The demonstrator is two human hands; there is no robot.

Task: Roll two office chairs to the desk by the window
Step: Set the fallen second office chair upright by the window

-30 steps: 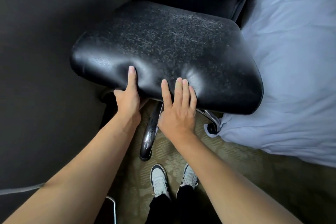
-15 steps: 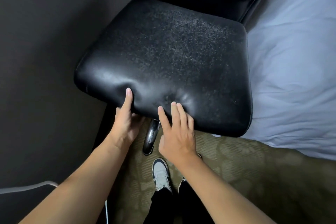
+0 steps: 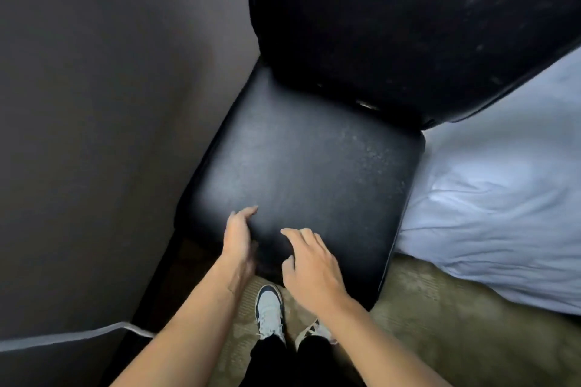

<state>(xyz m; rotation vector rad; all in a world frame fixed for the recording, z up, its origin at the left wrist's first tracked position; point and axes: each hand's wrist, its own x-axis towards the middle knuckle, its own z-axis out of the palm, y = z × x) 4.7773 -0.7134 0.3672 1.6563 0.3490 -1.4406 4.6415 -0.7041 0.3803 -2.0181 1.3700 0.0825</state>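
A black leather office chair fills the middle of the view, its worn seat (image 3: 308, 179) below me and its tall backrest (image 3: 393, 25) behind it. My left hand (image 3: 239, 237) holds the seat's front edge near its left corner, thumb on top. Just to the right, my right hand (image 3: 311, 264) lies over the front edge with curled, spread fingers touching the seat top; it grips nothing. The chair's base and wheels are hidden under the seat. No desk, window or second chair is in sight.
A dark wall (image 3: 110, 119) runs close along the chair's left side. A bed with white bedding (image 3: 496, 207) presses against its right side. A white cable (image 3: 78, 336) trails at the lower left. My shoes (image 3: 270, 311) stand on patterned olive carpet (image 3: 440, 330).
The seat has swung to face me squarely and come closer, hiding the chrome base and showing the backrest. My right hand has lifted from flat to curled fingertips.
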